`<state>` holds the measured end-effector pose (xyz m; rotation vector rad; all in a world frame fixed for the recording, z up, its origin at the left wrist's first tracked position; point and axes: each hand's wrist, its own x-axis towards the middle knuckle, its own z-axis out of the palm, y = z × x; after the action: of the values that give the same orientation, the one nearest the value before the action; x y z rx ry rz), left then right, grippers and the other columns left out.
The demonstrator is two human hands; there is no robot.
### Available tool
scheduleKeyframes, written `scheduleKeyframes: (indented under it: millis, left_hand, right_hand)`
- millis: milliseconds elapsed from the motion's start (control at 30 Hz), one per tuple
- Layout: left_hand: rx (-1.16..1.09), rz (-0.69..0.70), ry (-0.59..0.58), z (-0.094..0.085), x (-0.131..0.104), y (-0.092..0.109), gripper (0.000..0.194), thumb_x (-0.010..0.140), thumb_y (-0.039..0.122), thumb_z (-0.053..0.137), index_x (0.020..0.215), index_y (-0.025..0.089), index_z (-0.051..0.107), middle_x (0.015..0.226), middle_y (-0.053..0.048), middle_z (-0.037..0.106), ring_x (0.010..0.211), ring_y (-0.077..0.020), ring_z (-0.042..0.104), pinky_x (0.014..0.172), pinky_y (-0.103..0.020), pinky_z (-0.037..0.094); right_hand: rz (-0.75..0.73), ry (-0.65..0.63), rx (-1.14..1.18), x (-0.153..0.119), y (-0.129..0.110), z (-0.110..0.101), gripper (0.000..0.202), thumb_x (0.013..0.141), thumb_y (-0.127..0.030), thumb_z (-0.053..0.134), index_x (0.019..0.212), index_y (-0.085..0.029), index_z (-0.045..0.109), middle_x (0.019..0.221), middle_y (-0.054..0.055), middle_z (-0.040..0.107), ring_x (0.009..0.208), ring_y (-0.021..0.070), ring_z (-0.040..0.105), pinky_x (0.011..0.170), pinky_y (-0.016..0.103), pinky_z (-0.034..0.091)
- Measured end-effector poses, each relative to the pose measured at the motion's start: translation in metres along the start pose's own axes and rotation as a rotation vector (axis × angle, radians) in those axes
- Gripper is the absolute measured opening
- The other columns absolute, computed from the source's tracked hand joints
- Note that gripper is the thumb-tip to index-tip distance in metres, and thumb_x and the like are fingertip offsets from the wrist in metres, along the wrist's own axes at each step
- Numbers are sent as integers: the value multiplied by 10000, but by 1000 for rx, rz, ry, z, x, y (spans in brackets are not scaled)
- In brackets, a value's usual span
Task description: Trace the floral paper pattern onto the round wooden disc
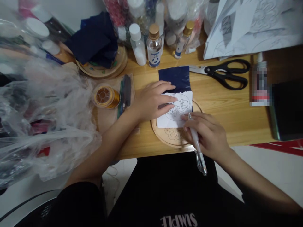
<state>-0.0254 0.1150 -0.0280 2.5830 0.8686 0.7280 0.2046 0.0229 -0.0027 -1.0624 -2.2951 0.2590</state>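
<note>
A small white paper (165,121) with a line drawing inside a circle lies over a dark blue sheet (174,77) and a round wooden disc (163,137). On the disc's bare lower part, flower-like outlines show. My left hand (157,101) rests on the paper's left side, its fingers stretched out and spread. At the paper's lower right, my right hand (208,132) is closed round a white and clear pen (197,145). The pen's clip end points down towards me; its other end sits by my fingertips. Whether a tip touches the paper, I cannot tell.
Black-handled scissors (227,74) lie right of the blue sheet, near a tube (259,83). Small bottles (154,47) stand behind. A spool of golden wire (107,97) and pens (125,91) are at the left, beside plastic bags (47,119). A dark device (288,110) lies far right.
</note>
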Motion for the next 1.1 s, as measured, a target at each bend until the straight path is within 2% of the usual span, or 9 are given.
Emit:
scheduleKeyframes:
  millis: [167, 333, 433, 500, 567, 700, 800, 933, 1100]
  left_hand:
    - [24, 25, 25, 4, 0, -3, 258, 924, 414, 624, 1077, 242, 739, 1259, -76, 673, 1218, -269, 593, 1023, -466, 497]
    - [32, 4, 11, 3, -1, -2, 241, 890, 386, 671, 1075, 248, 740, 1273, -70, 665, 1229, -272, 587, 1039, -460, 484]
    - [17, 0, -2, 3, -1, -1, 253, 900, 401, 654, 1078, 243, 740, 1282, -84, 657, 1240, -284, 578, 1044, -469, 476]
    - [2, -9, -12, 3, 0, -2, 240, 902, 403, 647, 1067, 256, 739, 1287, -75, 653, 1247, -286, 571, 1050, -482, 470]
    - [-9, -19, -15, 4, 0, -2, 218, 901, 401, 643, 1048, 272, 739, 1290, -58, 651, 1249, -288, 569, 1051, -497, 467]
    - [-12, -29, -15, 5, 0, -2, 215, 895, 416, 654, 1035, 274, 736, 1292, -50, 651, 1256, -292, 564, 1051, -503, 469]
    - [0, -26, -11, 6, 0, -2, 210, 897, 416, 654, 1038, 283, 734, 1291, -43, 650, 1258, -286, 565, 1046, -496, 475]
    - [1, -12, 0, 6, 0, -3, 227, 896, 411, 650, 1069, 289, 733, 1289, -42, 650, 1249, -281, 572, 1045, -479, 483]
    - [-28, -33, -20, 5, 1, -4, 247, 897, 434, 644, 1078, 291, 733, 1288, -40, 652, 1246, -280, 577, 1048, -482, 483]
  right_hand:
    - [116, 35, 106, 7, -1, -1, 203, 810, -151, 647, 981, -259, 633, 874, 34, 740, 832, 215, 698, 732, 370, 582]
    - [485, 60, 231, 15, -4, -1, 74, 862, -276, 642, 927, -242, 656, 812, -3, 722, 670, 129, 644, 611, 275, 503]
    - [668, 319, 344, 25, -8, 5, 174, 913, -383, 564, 924, -235, 656, 764, -8, 695, 677, 139, 661, 626, 291, 503]
    - [664, 535, 514, 34, -11, 10, 241, 939, -403, 478, 959, -239, 653, 741, 1, 670, 670, 159, 670, 613, 315, 512]
    - [661, 620, 683, 41, -12, 16, 214, 920, -350, 477, 976, -240, 651, 703, -4, 645, 590, 150, 625, 538, 303, 481]
    - [687, 490, 647, 44, -11, 25, 56, 818, -249, 618, 844, -214, 653, 712, -25, 638, 566, 99, 563, 513, 249, 442]
    - [721, 391, 574, 40, -9, 30, 204, 868, -311, 562, 709, -207, 635, 586, -35, 593, 502, 92, 534, 489, 245, 423]
    - [797, 403, 470, 37, -9, 35, 165, 783, -184, 534, 683, -216, 662, 551, -49, 613, 440, 92, 537, 430, 233, 418]
    - [764, 419, 340, 35, -10, 38, 211, 678, -124, 491, 609, -208, 671, 506, -59, 577, 430, 91, 515, 431, 235, 411]
